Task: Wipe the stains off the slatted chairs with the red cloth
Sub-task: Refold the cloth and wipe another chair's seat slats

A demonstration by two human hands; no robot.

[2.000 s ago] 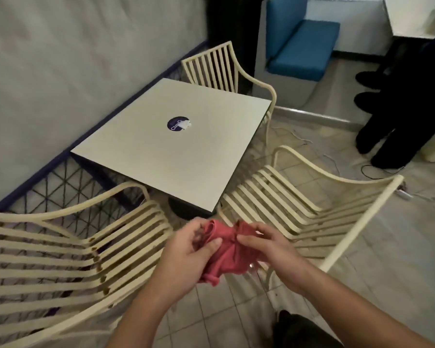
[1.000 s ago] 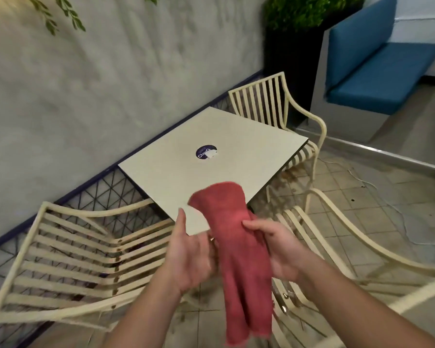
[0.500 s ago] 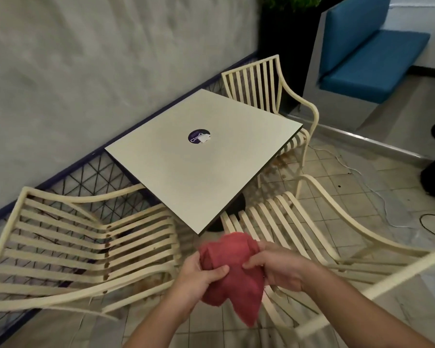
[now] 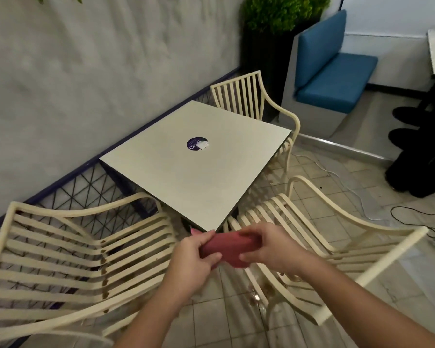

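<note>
The red cloth [image 4: 232, 249] is bunched into a short roll in front of me, just below the table's near corner. My left hand [image 4: 195, 257] grips its left end and my right hand [image 4: 266, 249] grips its right end. A cream slatted chair [image 4: 68, 259] stands at the lower left, with brown stains down the bend between its seat and back. A second slatted chair [image 4: 319, 237] stands at the right, partly behind my right hand, with brown marks low on its seat slats. A third chair [image 4: 251, 96] stands at the table's far side.
A square pale table [image 4: 201, 162] with a round purple sticker sits between the chairs. A grey wall and blue wire fence run along the left. A blue bench [image 4: 337, 79], a potted plant, dark legs and floor cables lie to the right.
The cloth hung long from my hands a second ago; now it is gathered into a short roll between both hands. My view has tilted up and back from the chairs.
</note>
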